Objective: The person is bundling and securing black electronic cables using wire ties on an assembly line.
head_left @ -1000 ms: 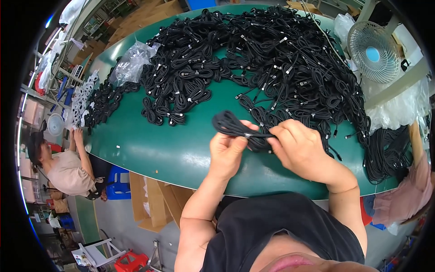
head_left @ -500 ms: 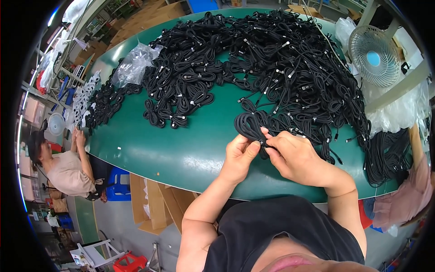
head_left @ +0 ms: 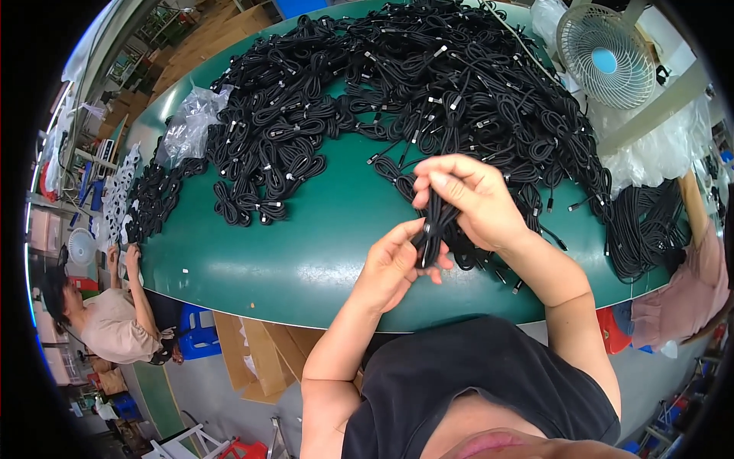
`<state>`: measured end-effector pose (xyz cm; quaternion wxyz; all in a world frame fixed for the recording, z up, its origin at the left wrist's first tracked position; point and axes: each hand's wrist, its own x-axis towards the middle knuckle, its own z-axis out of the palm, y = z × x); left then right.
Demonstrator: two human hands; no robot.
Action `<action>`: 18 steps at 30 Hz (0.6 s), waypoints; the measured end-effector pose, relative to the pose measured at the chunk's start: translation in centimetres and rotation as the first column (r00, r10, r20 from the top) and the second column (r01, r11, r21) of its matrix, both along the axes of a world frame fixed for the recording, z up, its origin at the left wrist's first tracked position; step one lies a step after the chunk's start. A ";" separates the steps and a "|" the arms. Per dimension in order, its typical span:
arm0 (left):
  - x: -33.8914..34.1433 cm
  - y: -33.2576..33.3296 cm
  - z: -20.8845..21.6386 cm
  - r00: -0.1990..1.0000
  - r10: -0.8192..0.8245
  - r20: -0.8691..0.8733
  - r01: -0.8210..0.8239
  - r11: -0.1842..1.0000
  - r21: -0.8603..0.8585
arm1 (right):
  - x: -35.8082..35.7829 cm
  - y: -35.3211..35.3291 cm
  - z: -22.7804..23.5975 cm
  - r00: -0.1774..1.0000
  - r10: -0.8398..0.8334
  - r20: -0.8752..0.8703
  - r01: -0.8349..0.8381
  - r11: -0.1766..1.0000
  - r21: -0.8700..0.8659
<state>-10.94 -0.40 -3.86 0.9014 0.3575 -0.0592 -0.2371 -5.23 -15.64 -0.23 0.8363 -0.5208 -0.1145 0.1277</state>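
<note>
A black cable bundle (head_left: 433,228), looped and cinched at its middle, is held in the air above the near part of the table. My left hand (head_left: 395,264) grips its lower end, fingers closed round the loops. Around its upper end my right hand (head_left: 470,195) is closed, thumb and fingers pinching the loops. Just beyond my hands a large heap of black coiled cables (head_left: 428,84) with silvery plug ends covers the green table (head_left: 336,252). More tied cable bundles (head_left: 260,203) lie to the left of the heap.
A clear plastic bag (head_left: 191,122) rests at the far left. At the right stand a fan (head_left: 608,57) and a thick hank of black cable (head_left: 646,229). Co-workers (head_left: 118,321) sit at the left and right ends. Cardboard boxes (head_left: 264,359) are below the near edge.
My right hand has moved up to the bundle's upper end and my left hand has slid to its lower end. The bundle now stands more upright. The whole view has shifted slightly.
</note>
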 end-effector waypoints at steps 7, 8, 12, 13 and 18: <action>-1.5 -1.1 -1.0 0.988 0.036 0.150 -0.093 0.915 0.393 | -0.2 0.1 0.2 0.945 -0.074 -0.320 0.168 0.945 0.279; -1.7 -1.3 -1.3 0.988 0.035 0.150 -0.092 0.916 0.392 | -0.3 -0.1 0.0 0.945 -0.075 -0.320 0.169 0.945 0.278; -2.1 -1.8 -1.6 0.919 0.068 0.388 -0.214 0.913 0.348 | -0.7 -0.2 0.0 0.935 -0.192 -0.297 0.283 0.911 0.302; -2.1 -1.7 -1.6 0.903 0.040 0.427 -0.252 0.855 0.454 | -0.8 -0.3 0.1 0.939 -0.179 -0.294 0.263 0.924 0.278; -2.3 -1.4 -2.0 0.946 0.030 0.324 -0.203 0.834 0.513 | -0.1 -0.4 -0.5 0.917 -0.032 -0.398 0.114 0.976 0.184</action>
